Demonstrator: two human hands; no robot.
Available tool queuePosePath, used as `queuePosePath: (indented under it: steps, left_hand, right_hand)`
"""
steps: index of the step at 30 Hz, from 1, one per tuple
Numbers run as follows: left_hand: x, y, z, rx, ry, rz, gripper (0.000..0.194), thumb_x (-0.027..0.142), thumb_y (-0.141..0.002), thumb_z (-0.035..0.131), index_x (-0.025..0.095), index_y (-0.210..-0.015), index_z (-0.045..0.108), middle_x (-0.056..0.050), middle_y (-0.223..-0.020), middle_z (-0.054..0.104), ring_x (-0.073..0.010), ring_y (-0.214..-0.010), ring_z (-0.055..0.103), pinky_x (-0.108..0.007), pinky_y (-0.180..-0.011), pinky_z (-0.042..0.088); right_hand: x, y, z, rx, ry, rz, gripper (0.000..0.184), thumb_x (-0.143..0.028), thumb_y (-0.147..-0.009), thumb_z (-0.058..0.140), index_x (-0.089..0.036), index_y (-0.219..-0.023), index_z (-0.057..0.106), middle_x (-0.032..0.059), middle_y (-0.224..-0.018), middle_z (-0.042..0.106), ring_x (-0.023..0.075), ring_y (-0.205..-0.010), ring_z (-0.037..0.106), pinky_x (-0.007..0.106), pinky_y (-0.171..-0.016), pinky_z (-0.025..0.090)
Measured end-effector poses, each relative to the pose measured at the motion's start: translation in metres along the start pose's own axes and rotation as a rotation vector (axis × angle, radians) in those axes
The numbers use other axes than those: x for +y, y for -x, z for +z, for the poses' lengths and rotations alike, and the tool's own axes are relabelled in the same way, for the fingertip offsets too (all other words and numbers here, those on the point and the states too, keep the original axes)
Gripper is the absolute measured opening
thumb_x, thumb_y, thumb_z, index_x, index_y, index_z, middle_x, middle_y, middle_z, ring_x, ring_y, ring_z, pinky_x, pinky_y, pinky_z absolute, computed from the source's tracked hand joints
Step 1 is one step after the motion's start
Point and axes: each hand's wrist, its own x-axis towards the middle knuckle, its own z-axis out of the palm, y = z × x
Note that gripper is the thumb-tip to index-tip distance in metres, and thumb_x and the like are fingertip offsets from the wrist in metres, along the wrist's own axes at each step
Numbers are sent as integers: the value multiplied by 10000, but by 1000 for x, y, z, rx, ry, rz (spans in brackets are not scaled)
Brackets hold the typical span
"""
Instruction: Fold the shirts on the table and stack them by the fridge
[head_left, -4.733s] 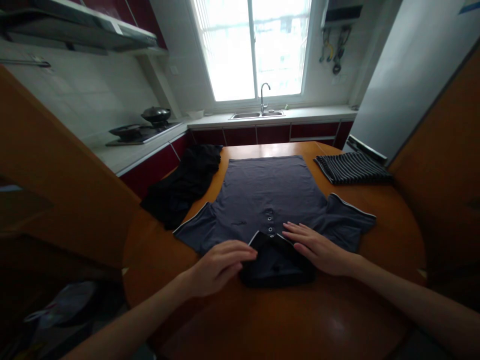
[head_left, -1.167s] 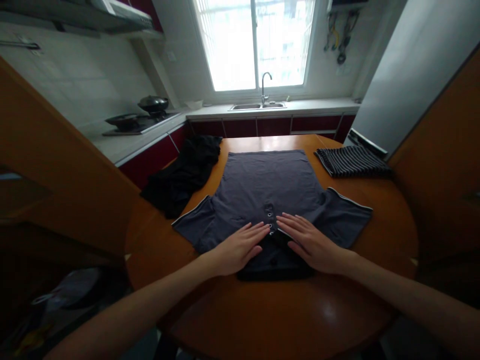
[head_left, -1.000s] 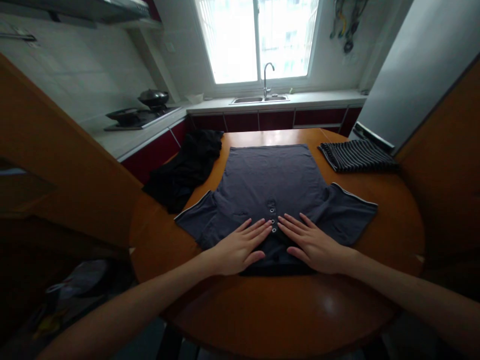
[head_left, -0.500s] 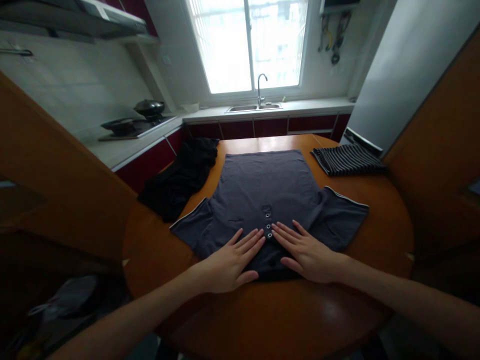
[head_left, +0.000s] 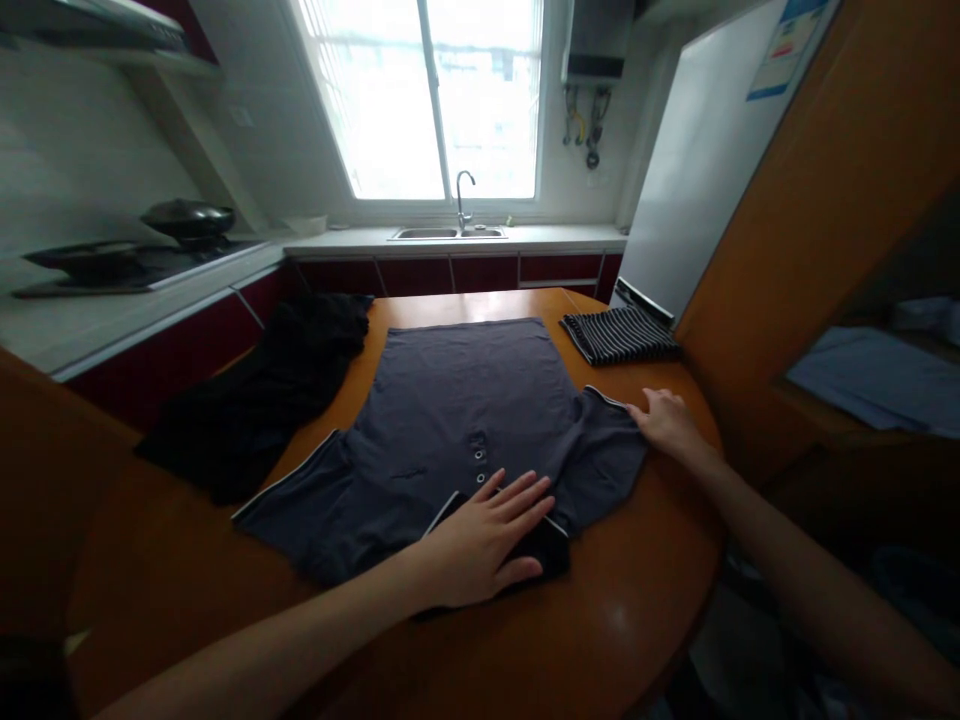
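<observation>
My left hand [head_left: 480, 548] lies spread on the collar [head_left: 551, 552]; my right [head_left: 667, 422] touches a sleeve [head_left: 607, 455], pinching or not, I can't tell. Beyond my left hand, the grey shirt [head_left: 465, 390] looks laid out, its body unfolded. Farther left, a covered pan [head_left: 191, 218] hides its contents.

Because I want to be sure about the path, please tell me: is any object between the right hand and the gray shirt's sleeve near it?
Nothing visible is between them: the right hand has its fingertips at the white-edged cuff of the sleeve. The striped cloth lies farther back, outside that gap.
</observation>
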Motion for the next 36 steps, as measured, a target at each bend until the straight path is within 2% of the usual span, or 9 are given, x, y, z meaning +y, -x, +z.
queuePosePath:
  steps: [3, 6, 13, 20, 25, 29, 31, 33, 36]
  left_hand:
    - [6, -3, 6, 24, -37, 7, 732, 531, -978, 536, 219, -1585, 272, -131, -1635, 271, -320, -1520, 215, -558, -1241, 79]
    - [19, -10, 7, 53, -61, -8, 752, 497, -958, 574, 175, -1575, 289, -142, -1636, 268, -317, -1524, 206, -536, -1250, 91]
    - [37, -26, 21, 11, 17, 5, 814, 441, -942, 593, 145, -1597, 211, -147, -1654, 198, -300, -1529, 190, -470, -1246, 201]
    - [34, -23, 24, -7, 49, 20, 830, 407, -960, 568, 168, -1616, 119, -129, -1669, 121, -280, -1539, 134, -461, -1257, 174]
    - [35, -23, 20, -26, 55, 40, 765, 339, -964, 559, 157, -1604, 184, -133, -1659, 176, -270, -1532, 172, -458, -1255, 195]
    - [35, -25, 16, -60, 73, 53, 689, 300, -963, 547, 141, -1576, 277, -142, -1628, 285, -268, -1511, 259, -465, -1249, 222]
    - [36, -25, 15, -48, 96, 57, 649, 274, -966, 530, 150, -1564, 308, -132, -1614, 328, -265, -1500, 292, -471, -1245, 235]
    - [36, -25, 15, -24, 121, 74, 617, 251, -976, 504, 154, -1557, 322, -123, -1602, 359, -257, -1492, 316, -470, -1247, 231]
    - [36, -24, 16, -10, 150, 116, 568, 238, -1004, 456, 147, -1551, 334, -117, -1598, 371, -240, -1488, 326, -447, -1253, 221]
  right_hand:
    - [22, -4, -2, -108, -34, 57, 445, -496, -918, 600, -99, -1085, 712, 218, -1080, 710, 311, -1011, 673, 366, -861, 493]
    - [24, -5, -4, -171, -159, 91, 395, -487, -870, 670, -120, -1005, 721, 175, -1028, 736, 271, -922, 693, 313, -755, 493]
    - [22, -6, -6, -256, -342, 146, 122, -227, -778, 705, -155, -681, 690, 78, -696, 713, 184, -613, 637, 264, -532, 413]
    - [34, -27, -14, -172, -406, 173, 98, -192, -847, 634, -126, -794, 682, 112, -808, 732, 179, -683, 656, 244, -583, 482]
    - [30, -41, -8, -174, -371, 182, 73, -175, -852, 661, -110, -832, 686, 126, -840, 733, 182, -708, 665, 246, -604, 491]
    - [20, -31, -9, -167, -277, 163, 65, -185, -809, 725, -128, -824, 698, 129, -860, 715, 230, -814, 664, 316, -745, 513]
    - [11, -14, -16, -67, -198, 65, 112, -206, -827, 720, -135, -912, 705, 150, -977, 696, 274, -952, 639, 385, -862, 495]
    - [0, 8, -27, 25, -157, -180, 148, -236, -885, 674, -155, -1008, 695, 146, -1079, 660, 286, -1057, 594, 426, -940, 464]
    - [-17, 48, -44, -161, -262, -657, 131, -293, -934, 643, -201, -1014, 692, 93, -1094, 640, 237, -1043, 584, 394, -948, 468]
